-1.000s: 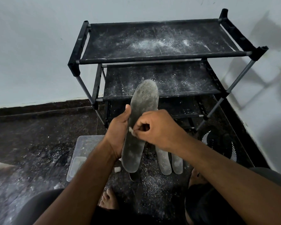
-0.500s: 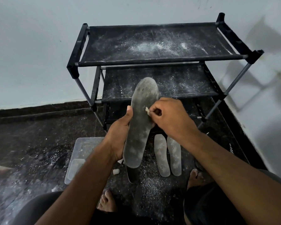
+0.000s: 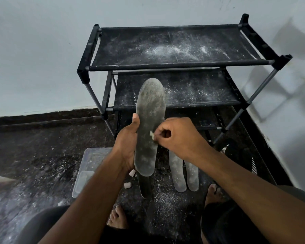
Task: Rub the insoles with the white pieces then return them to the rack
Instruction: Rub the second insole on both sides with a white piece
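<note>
Far left: dark speckled stone floor [image 3: 33,155] dusted with white powder. Next, clear rectangular plastic tub [image 3: 88,166] on the floor, beside the left forearm. Left hand [image 3: 126,147] wrapped round the left edge of the long grey foam insole [image 3: 149,127], thumb up along its rim, other fingers hidden behind it; held upright, toe end up, in front of the rack's middle shelf. Two small white chunks [image 3: 127,185] on the floor below the heel, near a dark insole [image 3: 144,187] lying flat. Right hand [image 3: 180,138] curled, thumb and forefinger pinching a small white piece [image 3: 151,135] pressed against the held insole's right side. Below that wrist, two pale grey insoles [image 3: 177,173] side by side on the floor, touching. Behind: black three-tier shoe rack [image 3: 174,50] with fabric shelves, powder-streaked, against a pale wall [image 3: 33,50].
</note>
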`<state>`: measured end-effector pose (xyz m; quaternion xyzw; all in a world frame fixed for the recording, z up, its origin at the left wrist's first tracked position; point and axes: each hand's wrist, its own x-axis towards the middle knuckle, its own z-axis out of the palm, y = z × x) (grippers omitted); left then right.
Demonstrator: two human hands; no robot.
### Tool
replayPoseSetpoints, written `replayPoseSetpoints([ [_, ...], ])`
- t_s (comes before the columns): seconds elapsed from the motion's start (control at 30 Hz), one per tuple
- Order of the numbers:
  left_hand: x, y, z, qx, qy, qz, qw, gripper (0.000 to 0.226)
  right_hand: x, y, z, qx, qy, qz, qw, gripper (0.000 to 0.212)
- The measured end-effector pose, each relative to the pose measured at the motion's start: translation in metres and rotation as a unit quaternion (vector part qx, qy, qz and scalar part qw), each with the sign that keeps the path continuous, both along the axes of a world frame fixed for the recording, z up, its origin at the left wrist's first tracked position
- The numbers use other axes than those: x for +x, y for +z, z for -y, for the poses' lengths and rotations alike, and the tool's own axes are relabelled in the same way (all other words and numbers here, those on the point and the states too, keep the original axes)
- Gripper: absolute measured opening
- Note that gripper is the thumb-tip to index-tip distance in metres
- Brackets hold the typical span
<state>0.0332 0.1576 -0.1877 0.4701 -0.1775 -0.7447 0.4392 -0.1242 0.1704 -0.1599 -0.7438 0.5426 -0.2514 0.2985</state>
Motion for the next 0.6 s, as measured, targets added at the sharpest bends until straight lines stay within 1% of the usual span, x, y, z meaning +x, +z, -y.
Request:
replayPoseSetpoints([
  [0.07, 0.002, 0.0, 0.0, 0.009, 0.005, -0.013, 1.0, 0.065, 0.003, 0.0, -0.005, 0.038, 0.041, -0.004, 0.998, 0.004],
  [0.1, 0.002, 0.0, -0.001, 0.004, 0.0, -0.022, 1.0, 0.065, 0.003, -0.001, -0.003, 0.035, 0.035, -0.003, 0.999, 0.004],
  [0.2, 0.002, 0.003, -0.001, -0.015, -0.012, -0.026, 0.999, 0.06, 0.0, -0.002, 0.003, -0.029, -0.033, 0.002, 0.999, 0.007],
  [0.23, 0.002, 0.002, 0.0, -0.018, -0.011, -0.029, 0.999, 0.059, 0.001, -0.002, 0.003, -0.043, -0.042, 0.001, 0.998, 0.007],
  [0.27, 0.002, 0.003, 0.001, -0.018, -0.01, -0.032, 0.999, 0.061, 0.003, -0.001, 0.001, -0.042, -0.035, -0.001, 0.998, 0.007],
  [0.37, 0.004, 0.002, 0.001, -0.008, -0.013, -0.057, 0.998, 0.07, 0.006, -0.001, -0.009, 0.033, 0.048, 0.009, 0.998, 0.004],
  [0.4, 0.005, 0.001, 0.001, -0.01, -0.015, -0.063, 0.998, 0.071, 0.007, -0.001, -0.01, 0.045, 0.063, 0.011, 0.997, 0.005],
  [0.43, 0.007, 0.0, 0.002, -0.014, -0.012, -0.065, 0.998, 0.07, 0.006, -0.001, -0.008, 0.039, 0.058, 0.015, 0.997, 0.005],
  [0.53, 0.009, -0.001, 0.006, -0.026, -0.009, -0.055, 0.998, 0.071, 0.003, 0.0, -0.002, -0.017, -0.009, 0.029, 0.999, 0.007],
  [0.6, 0.008, 0.0, 0.006, -0.032, -0.015, -0.054, 0.998, 0.072, 0.004, -0.001, -0.001, -0.041, -0.034, 0.028, 0.998, 0.007],
])
